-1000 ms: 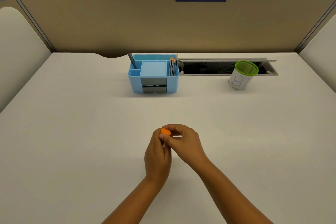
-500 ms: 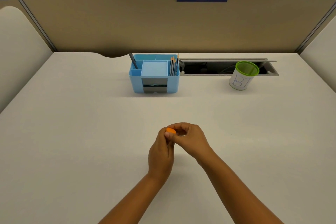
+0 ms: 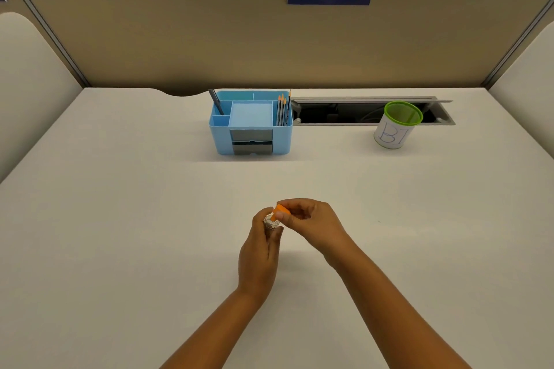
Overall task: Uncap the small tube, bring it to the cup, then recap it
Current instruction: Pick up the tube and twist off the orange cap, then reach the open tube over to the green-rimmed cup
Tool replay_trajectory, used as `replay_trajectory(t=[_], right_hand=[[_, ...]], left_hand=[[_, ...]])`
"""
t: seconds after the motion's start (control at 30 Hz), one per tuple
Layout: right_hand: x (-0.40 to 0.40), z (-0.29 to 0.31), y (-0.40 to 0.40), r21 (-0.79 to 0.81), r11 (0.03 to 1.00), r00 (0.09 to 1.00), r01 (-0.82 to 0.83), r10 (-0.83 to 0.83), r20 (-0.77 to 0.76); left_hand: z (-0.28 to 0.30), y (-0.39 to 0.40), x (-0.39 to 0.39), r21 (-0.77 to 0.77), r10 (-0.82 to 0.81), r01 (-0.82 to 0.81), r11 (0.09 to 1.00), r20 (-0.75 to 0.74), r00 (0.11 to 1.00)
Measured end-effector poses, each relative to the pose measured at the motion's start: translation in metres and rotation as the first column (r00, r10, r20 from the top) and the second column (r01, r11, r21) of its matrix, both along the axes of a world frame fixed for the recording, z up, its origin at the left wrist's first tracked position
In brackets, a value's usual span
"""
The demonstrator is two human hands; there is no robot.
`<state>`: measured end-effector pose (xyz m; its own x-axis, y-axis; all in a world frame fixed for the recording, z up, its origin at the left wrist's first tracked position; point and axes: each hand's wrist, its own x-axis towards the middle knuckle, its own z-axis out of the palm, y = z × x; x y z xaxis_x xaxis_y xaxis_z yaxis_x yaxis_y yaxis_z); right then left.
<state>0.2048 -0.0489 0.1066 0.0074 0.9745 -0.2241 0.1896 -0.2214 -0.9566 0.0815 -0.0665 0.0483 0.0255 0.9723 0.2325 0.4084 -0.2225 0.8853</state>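
Note:
My left hand (image 3: 260, 252) holds a small clear tube (image 3: 271, 222) upright over the middle of the white desk; only its open top shows above my fingers. My right hand (image 3: 311, 223) pinches the orange cap (image 3: 281, 209) just above and to the right of the tube's mouth, tilted and lifted slightly off it. The cup (image 3: 395, 126), white with a green rim and blue lettering, stands far off at the back right of the desk.
A blue desk organiser (image 3: 251, 123) with pencils and a pen stands at the back centre. An open cable tray slot (image 3: 353, 112) runs behind the cup. A beige partition (image 3: 269, 39) closes off the back, and padded panels flank both sides.
The orange cap sat on the tube under my right fingers before; now it is tipped up off the tube, and the clear top shows. Both hands drifted slightly away from me.

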Motion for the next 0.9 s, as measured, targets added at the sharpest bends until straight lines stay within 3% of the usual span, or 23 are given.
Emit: replay_trajectory(t=[0.07, 0.13, 0.27, 0.47, 0.67, 0.9], right_hand=[[0.000, -0.002, 0.001, -0.044, 0.998, 0.985, 0.041, -0.047, -0.165], [0.000, -0.008, 0.001, -0.091, 0.991, 0.964, 0.102, -0.121, -0.235], [-0.002, -0.032, 0.001, -0.086, 0.988, 0.991, 0.126, -0.121, 0.061], [-0.003, -0.074, -0.004, 0.111, 0.990, 0.928, 0.082, -0.117, 0.353], [-0.003, -0.089, -0.014, 0.167, 0.978, 0.895, -0.128, 0.041, 0.444], [-0.008, -0.084, -0.021, 0.225, 0.974, 0.937, 0.010, -0.088, 0.338]], left_hand=[[-0.004, 0.001, -0.002, -0.025, 0.037, -0.036, 0.999, 0.054, 0.998], [-0.006, 0.002, -0.002, -0.026, 0.070, -0.068, 0.997, 0.087, 0.994], [-0.009, 0.003, -0.005, -0.038, 0.104, -0.100, 0.994, 0.100, 0.990], [-0.013, -0.001, -0.008, -0.062, 0.089, -0.082, 0.995, 0.121, 0.989], [-0.015, -0.002, -0.009, -0.092, 0.079, -0.067, 0.994, 0.136, 0.987], [-0.012, -0.001, -0.003, -0.114, 0.085, -0.063, 0.991, 0.194, 0.977]])
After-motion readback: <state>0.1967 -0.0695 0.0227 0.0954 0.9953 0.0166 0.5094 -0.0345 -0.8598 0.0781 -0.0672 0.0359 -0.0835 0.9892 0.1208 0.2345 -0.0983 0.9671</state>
